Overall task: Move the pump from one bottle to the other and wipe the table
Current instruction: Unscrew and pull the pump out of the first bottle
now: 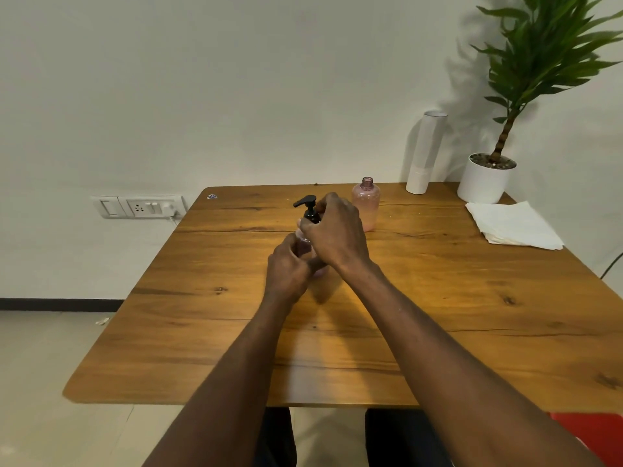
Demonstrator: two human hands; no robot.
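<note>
The black pump [308, 207] sits under the right hand [335, 230], fingers closed around its collar, while the left hand [288, 267] grips the bottle [305, 246] (mostly hidden).

The desk [438, 298] is warm honey-brown wood, streaked with dark grain lines and a few dark knots. The pump [307, 207] is glossy black. The open bottle [366, 205] near the desk's far edge is translucent pink, speckled in its upper part and paler toward the base. At the far right corner, the pot [483, 183] is plain white and holds a plant [553, 55] with deep green leaves and a brown stem. Beside it, the folded cloth [514, 225] and the tube [425, 153] are white.
</note>
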